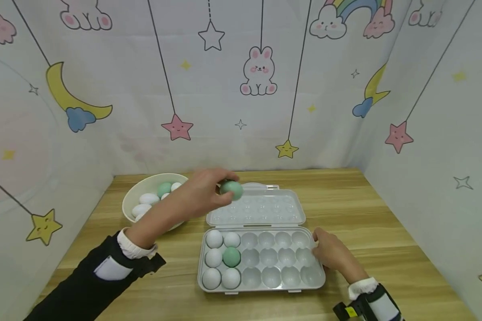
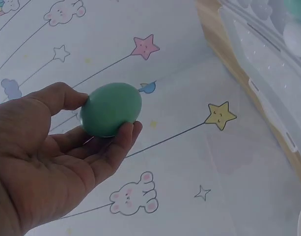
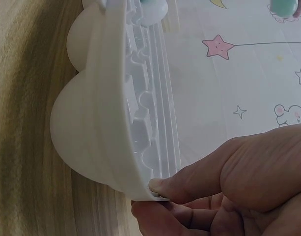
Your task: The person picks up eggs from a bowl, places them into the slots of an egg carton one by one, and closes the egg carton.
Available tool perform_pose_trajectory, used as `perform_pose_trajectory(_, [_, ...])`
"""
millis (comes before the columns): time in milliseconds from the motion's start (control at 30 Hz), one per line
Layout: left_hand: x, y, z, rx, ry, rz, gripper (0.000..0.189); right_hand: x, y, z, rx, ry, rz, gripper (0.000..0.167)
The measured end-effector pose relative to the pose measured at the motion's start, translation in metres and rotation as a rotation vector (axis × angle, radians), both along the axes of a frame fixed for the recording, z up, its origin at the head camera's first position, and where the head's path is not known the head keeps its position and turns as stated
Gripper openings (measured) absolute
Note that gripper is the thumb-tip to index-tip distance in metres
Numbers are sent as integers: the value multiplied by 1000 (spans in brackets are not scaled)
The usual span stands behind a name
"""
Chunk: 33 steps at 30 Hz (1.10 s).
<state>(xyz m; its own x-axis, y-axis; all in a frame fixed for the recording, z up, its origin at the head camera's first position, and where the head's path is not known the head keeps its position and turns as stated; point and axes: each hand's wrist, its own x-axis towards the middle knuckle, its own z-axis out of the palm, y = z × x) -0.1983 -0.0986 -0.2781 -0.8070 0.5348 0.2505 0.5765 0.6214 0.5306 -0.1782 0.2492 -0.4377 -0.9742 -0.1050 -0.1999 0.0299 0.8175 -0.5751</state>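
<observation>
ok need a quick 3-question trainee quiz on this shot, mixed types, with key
1. Multiple choice: the fingers of the left hand hold:
A) a round cream bowl
B) a pale green oval egg
C) a clear plastic lid

2. True or false: the right hand pinches the edge of the white plastic egg tray.

3. Count: how many white and green eggs in total sit in that tray?

Key:
1. B
2. True
3. Six: five white, one green
</observation>
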Motion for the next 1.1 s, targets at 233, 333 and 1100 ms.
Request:
perform_pose_trajectory(233, [-8,21,-40,-102,-20,-106,32,0,-1,1,1,-9,2,19])
perform_pose_trajectory(333, [-14,28,-57,-149,-52,-128,31,1,0,0,1,-6,1,18])
perform_pose_trajectory(1100, [-39,52,-131,-330,-192,-221,26,0,1,-2,-5,0,3,19])
